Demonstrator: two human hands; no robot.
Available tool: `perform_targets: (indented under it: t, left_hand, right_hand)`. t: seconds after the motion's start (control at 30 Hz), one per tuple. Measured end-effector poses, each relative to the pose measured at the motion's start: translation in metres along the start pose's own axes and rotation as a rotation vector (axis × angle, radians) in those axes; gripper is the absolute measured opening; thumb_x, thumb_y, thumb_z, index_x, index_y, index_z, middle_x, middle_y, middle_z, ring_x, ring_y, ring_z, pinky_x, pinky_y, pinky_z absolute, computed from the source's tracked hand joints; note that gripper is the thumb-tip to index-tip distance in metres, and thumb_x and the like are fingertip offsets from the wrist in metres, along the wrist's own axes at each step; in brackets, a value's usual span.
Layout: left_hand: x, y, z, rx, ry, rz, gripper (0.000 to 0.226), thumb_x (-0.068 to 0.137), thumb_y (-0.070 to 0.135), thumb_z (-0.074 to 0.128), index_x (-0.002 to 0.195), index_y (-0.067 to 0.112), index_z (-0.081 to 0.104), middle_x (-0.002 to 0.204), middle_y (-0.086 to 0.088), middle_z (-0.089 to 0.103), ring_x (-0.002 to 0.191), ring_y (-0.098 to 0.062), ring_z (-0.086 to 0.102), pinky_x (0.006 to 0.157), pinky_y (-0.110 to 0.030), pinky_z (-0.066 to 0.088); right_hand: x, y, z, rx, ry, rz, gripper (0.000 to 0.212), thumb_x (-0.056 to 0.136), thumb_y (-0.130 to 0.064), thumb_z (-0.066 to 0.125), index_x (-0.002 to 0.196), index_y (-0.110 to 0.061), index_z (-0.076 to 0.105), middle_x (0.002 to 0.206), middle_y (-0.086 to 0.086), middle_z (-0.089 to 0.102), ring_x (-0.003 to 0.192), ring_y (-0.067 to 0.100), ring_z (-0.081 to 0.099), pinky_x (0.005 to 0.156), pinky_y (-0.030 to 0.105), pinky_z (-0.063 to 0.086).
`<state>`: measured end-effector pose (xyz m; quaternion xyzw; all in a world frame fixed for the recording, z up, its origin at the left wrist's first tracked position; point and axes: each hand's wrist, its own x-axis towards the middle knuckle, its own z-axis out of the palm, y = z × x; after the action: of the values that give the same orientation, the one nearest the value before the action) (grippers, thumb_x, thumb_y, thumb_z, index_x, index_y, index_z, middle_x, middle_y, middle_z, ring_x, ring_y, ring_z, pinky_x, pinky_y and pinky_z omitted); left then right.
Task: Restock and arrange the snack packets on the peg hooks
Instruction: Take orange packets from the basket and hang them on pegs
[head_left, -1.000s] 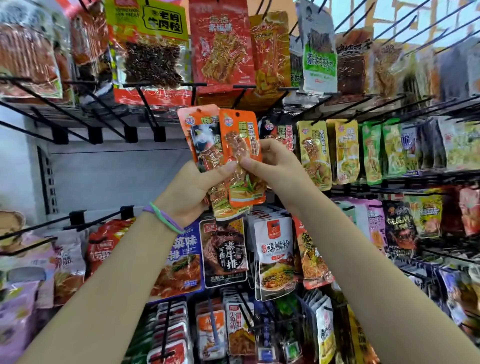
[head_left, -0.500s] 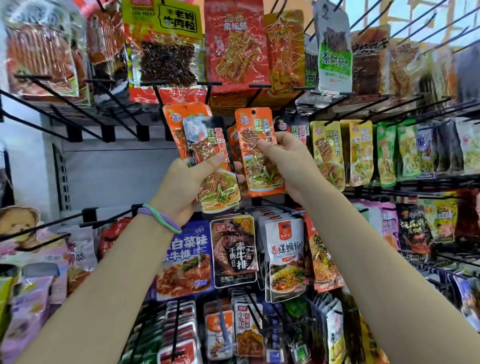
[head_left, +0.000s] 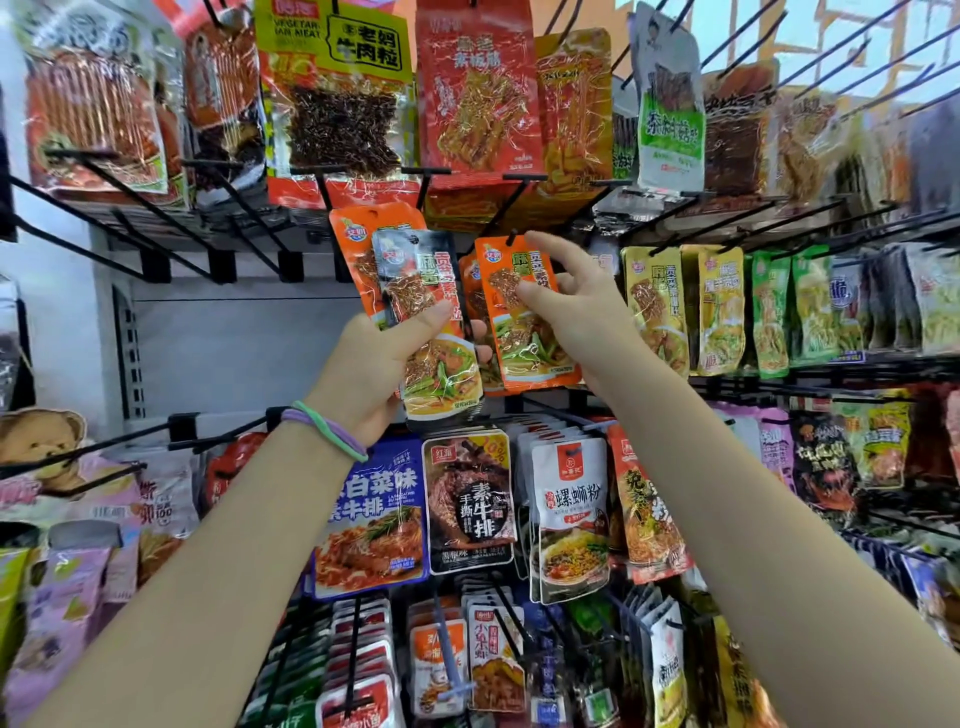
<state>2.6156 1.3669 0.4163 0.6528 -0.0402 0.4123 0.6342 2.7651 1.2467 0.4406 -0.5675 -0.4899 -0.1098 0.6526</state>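
My left hand (head_left: 371, 376) grips a small stack of orange snack packets (head_left: 415, 312), thumb across the front, held just left of centre. Another orange packet (head_left: 527, 332) of the same kind hangs by its top hole on the tip of a black peg hook (head_left: 511, 238), with more of them behind it. My right hand (head_left: 576, 306) is beside that packet. Its thumb rests on the packet's front and its index finger stretches up to the top corner by the hook. The other fingers are spread and loose.
Big red packets (head_left: 472, 98) hang on the row above. Yellow packets (head_left: 657, 306) and green packets (head_left: 771, 306) fill the pegs to the right. Blue (head_left: 374, 519), black and white packets hang below. Bare pegs (head_left: 156, 208) jut out at the left, with a grey back panel (head_left: 234, 343) behind.
Both hands have risen toward the peg. My right hand has put its orange packet onto the hook and loosened its fingers; my left hand keeps hold of the stack.
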Motion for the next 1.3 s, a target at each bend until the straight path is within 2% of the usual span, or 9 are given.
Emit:
perform_targets:
  t: [0.07, 0.13, 0.27, 0.43, 0.7, 0.83, 1.03, 1.17, 1.3]
  left_hand:
    - [-0.001, 0.0, 0.0, 0.018, 0.01, 0.021, 0.055, 0.084, 0.026, 0.073, 0.128, -0.005, 0.061, 0.119, -0.03, 0.069, 0.11, -0.049, 0.067, 0.095, -0.068, 0.052]
    - [-0.001, -0.001, -0.002, 0.026, 0.011, 0.023, 0.057, 0.083, 0.027, 0.075, 0.129, -0.005, 0.061, 0.117, -0.029, 0.07, 0.108, -0.049, 0.068, 0.093, -0.066, 0.054]
    - [0.003, -0.002, -0.009, 0.11, 0.048, 0.044, 0.051, 0.07, 0.031, 0.087, 0.108, 0.001, 0.07, 0.085, -0.011, 0.077, 0.078, -0.029, 0.076, 0.082, -0.048, 0.058]
    - [0.0, -0.004, -0.003, 0.222, 0.001, 0.11, 0.035, 0.062, 0.029, 0.084, 0.094, 0.017, 0.077, 0.094, -0.007, 0.079, 0.087, -0.026, 0.076, 0.085, -0.045, 0.06]
    - [0.003, -0.007, -0.004, 0.213, 0.099, 0.074, 0.021, 0.102, 0.027, 0.06, 0.088, 0.014, 0.069, 0.078, -0.002, 0.076, 0.079, -0.022, 0.071, 0.078, -0.037, 0.058]
    - [0.005, -0.005, -0.003, 0.161, 0.057, 0.055, 0.022, 0.106, 0.017, 0.048, 0.095, 0.003, 0.061, 0.085, -0.024, 0.074, 0.073, -0.038, 0.071, 0.063, -0.038, 0.062]
    - [0.015, -0.009, -0.004, 0.148, 0.038, 0.101, 0.017, 0.101, 0.02, 0.062, 0.114, 0.01, 0.066, 0.103, -0.015, 0.077, 0.094, -0.036, 0.075, 0.085, -0.054, 0.06]
    - [0.02, -0.009, 0.004, 0.138, 0.072, 0.121, 0.011, 0.096, 0.021, 0.069, 0.105, 0.016, 0.072, 0.099, -0.006, 0.078, 0.098, -0.034, 0.074, 0.087, -0.057, 0.059]
    - [0.025, -0.013, 0.014, 0.172, 0.044, 0.129, 0.013, 0.092, 0.022, 0.073, 0.103, 0.014, 0.073, 0.098, -0.006, 0.078, 0.093, -0.028, 0.075, 0.085, -0.046, 0.061]
  right_hand:
    - [0.004, 0.004, 0.002, -0.111, 0.012, 0.039, 0.042, 0.099, -0.021, 0.062, 0.139, -0.032, 0.056, 0.122, 0.002, 0.063, 0.114, 0.018, 0.06, 0.097, 0.042, 0.053]
    - [0.002, 0.007, 0.003, -0.25, 0.038, 0.01, 0.032, 0.098, -0.026, 0.061, 0.13, -0.027, 0.065, 0.106, 0.001, 0.059, 0.099, 0.016, 0.058, 0.093, 0.038, 0.05]
    - [-0.014, 0.001, 0.003, -0.301, 0.17, -0.15, 0.031, 0.102, -0.033, 0.056, 0.097, -0.009, 0.075, 0.1, 0.008, 0.061, 0.095, 0.01, 0.054, 0.085, 0.022, 0.043]
    - [-0.032, -0.019, 0.014, -0.095, -0.183, 0.024, 0.041, 0.095, -0.043, 0.067, 0.072, -0.008, 0.065, 0.054, -0.006, 0.055, 0.05, 0.006, 0.048, 0.054, 0.018, 0.039]
    - [-0.024, -0.004, 0.002, 0.178, -0.036, 0.114, 0.009, 0.1, -0.019, 0.062, 0.104, -0.016, 0.068, 0.1, 0.006, 0.072, 0.092, 0.022, 0.066, 0.091, 0.045, 0.053]
    - [-0.023, 0.0, -0.006, 0.075, 0.006, 0.116, 0.051, 0.085, -0.048, 0.066, 0.11, -0.003, 0.062, 0.109, 0.027, 0.065, 0.095, 0.036, 0.062, 0.1, 0.061, 0.046]
    - [-0.013, 0.013, -0.019, 0.038, 0.111, 0.056, 0.044, 0.098, -0.035, 0.064, 0.106, 0.008, 0.057, 0.089, 0.006, 0.053, 0.083, 0.017, 0.05, 0.078, 0.034, 0.04]
    - [-0.001, 0.017, -0.028, 0.119, 0.263, 0.025, 0.028, 0.097, -0.03, 0.067, 0.119, -0.024, 0.051, 0.1, -0.001, 0.064, 0.095, 0.012, 0.062, 0.087, 0.026, 0.049]
    - [0.004, 0.02, -0.042, 0.097, 0.334, -0.054, 0.036, 0.099, -0.023, 0.063, 0.132, -0.032, 0.049, 0.066, -0.003, 0.037, 0.063, 0.013, 0.041, 0.06, 0.009, 0.042]
